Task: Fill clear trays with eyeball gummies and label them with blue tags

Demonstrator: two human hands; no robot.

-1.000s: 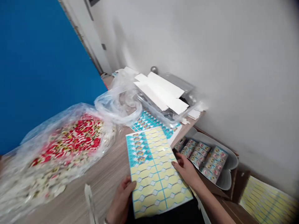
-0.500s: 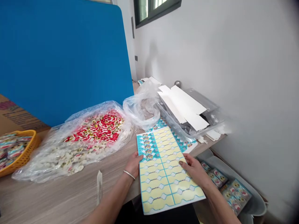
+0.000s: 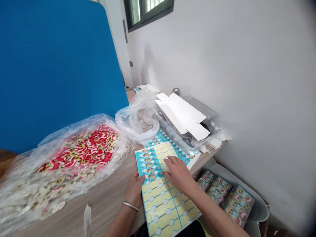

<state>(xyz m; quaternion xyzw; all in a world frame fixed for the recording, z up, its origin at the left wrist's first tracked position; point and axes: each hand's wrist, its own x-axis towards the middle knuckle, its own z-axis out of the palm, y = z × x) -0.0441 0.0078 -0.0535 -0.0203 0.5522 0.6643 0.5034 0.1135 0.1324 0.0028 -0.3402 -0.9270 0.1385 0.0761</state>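
Observation:
A printed sheet [image 3: 160, 205], yellow with blue lines and a blue patterned block at its upper left, hangs over the table's front edge. My left hand [image 3: 134, 187] grips its left edge, thumb on top. Over the sheet's upper part lies my right hand [image 3: 176, 172], fingers apart, nothing held. Beneath the sheet's far end are more blue patterned sheets [image 3: 180, 153]. Left of it, a clear plastic bag [image 3: 81, 158] spreads open with many small red, white and yellow pieces.
Crumpled plastic [image 3: 138, 121] and a clear container [image 3: 192, 141] topped with white card pieces [image 3: 185, 113] sit farther back. A grey bin [image 3: 263, 209] with packed items stands below at right. A blue panel [image 3: 59, 72] rises behind the bag. A paper strip [image 3: 87, 220] lies front left.
My right hand has left the sheet's right edge and moved up and left onto its top. The view has turned right, and the orange basket is out of sight.

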